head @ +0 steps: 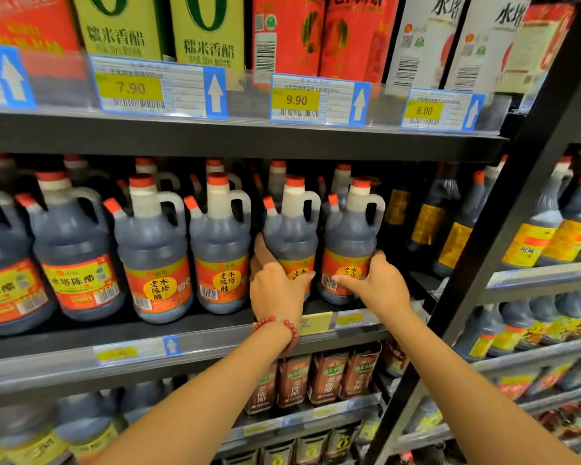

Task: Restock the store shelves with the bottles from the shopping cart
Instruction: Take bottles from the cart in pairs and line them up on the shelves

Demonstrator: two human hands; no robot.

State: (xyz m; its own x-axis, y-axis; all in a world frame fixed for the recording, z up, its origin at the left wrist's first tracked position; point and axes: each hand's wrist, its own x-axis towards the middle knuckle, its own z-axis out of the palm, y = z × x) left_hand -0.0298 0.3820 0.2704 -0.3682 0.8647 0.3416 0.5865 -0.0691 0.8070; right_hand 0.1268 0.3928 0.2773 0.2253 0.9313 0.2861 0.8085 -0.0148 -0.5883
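Two dark vinegar jugs with red caps, white handles and orange labels stand side by side on the middle shelf (pixel 215 325). My left hand (pixel 275 286), with a red bead bracelet on the wrist, grips the lower body of the left jug (pixel 291 229). My right hand (pixel 378 285) grips the lower body of the right jug (pixel 351 229). Both jugs are upright, with their bases on the shelf behind my hands. The shopping cart is out of view.
Several matching jugs (pixel 151 250) fill the shelf to the left, with more behind. Dark bottles with yellow labels (pixel 426 223) stand to the right. A black upright post (pixel 503 209) divides the shelving. Boxed vinegar cartons sit above, small cartons (pixel 329 380) below.
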